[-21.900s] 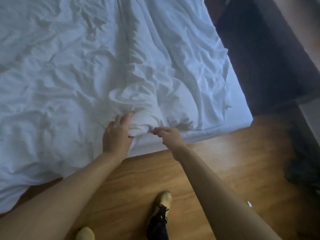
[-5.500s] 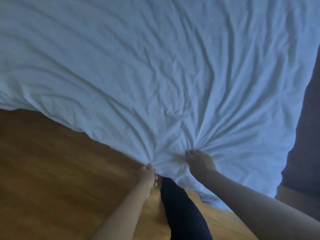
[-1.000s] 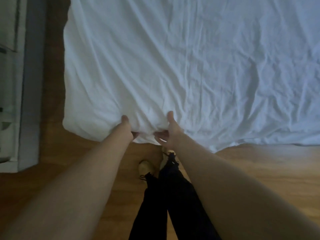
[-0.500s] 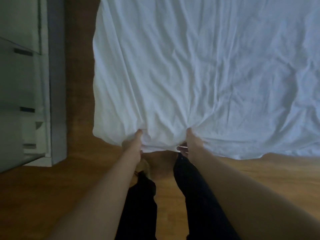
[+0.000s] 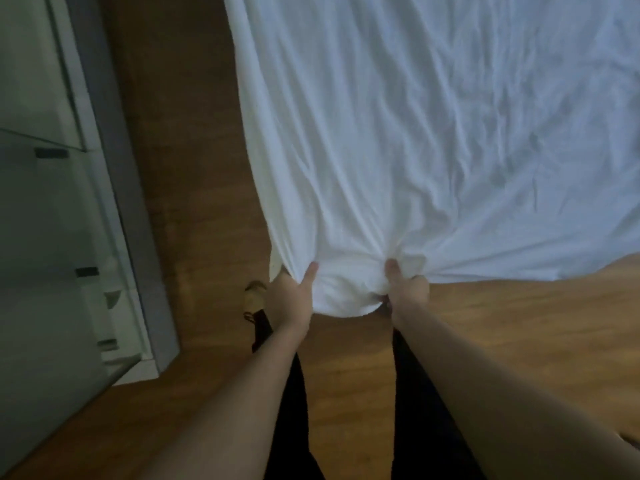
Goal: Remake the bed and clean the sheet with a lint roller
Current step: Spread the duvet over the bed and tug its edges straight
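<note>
Head view: my left hand [image 5: 292,299] and right hand [image 5: 405,292] each pinch the near edge of the white sheet [image 5: 415,133], thumbs on top, by its near-left corner. I judge an even, level pull should flatten remaining creases.

Dim, soft and slightly blurred throughout, with wide-angle bending at the edges.

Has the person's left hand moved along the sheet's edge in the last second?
Yes. The left hand now grips the white sheet close to its left corner; a second ago more of the sheet's edge lay between hand and corner.
</note>
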A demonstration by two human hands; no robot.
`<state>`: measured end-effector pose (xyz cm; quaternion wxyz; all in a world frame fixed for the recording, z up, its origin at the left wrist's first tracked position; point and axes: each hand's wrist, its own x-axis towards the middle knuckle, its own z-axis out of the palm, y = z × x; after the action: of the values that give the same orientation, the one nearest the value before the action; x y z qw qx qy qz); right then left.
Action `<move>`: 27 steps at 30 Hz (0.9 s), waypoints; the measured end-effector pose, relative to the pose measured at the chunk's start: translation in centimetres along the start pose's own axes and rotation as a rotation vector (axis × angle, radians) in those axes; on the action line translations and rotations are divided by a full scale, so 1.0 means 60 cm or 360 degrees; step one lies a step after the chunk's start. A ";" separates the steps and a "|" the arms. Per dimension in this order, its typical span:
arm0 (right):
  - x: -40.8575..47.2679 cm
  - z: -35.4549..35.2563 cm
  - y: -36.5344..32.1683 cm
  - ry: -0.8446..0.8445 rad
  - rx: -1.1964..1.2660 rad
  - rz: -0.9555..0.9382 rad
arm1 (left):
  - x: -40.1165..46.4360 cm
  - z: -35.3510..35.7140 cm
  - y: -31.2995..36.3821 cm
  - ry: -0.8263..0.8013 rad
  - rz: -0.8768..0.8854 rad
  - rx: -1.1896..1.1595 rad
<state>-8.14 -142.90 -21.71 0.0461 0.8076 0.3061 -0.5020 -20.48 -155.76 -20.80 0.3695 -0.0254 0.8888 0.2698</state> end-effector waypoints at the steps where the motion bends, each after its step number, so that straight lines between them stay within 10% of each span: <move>1: -0.007 -0.001 0.007 0.0043 -0.0002 -0.0024 | -0.016 -0.012 -0.015 -0.0004 0.0032 -0.0010; 7: -0.074 0.035 0.034 -0.0170 0.0172 0.0263 | 0.018 -0.099 -0.071 -0.0537 -0.0187 0.0236; 13: -0.145 0.139 0.024 -0.0929 0.0499 0.0869 | 0.114 -0.131 0.088 -0.0380 -0.0006 0.0119; 19: -0.117 0.214 -0.001 -0.0434 0.1177 0.1064 | 0.209 -0.075 0.236 -0.0568 -0.0061 0.0242; 27: -0.180 0.240 0.032 0.0181 0.1084 0.0903 | 0.214 -0.155 0.166 -0.0376 -0.0031 0.0382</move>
<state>-21.73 -154.78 -20.15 -0.1036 0.8551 -0.1082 -0.4964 -38.19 -149.88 -19.41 0.4744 0.0424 0.8648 0.1592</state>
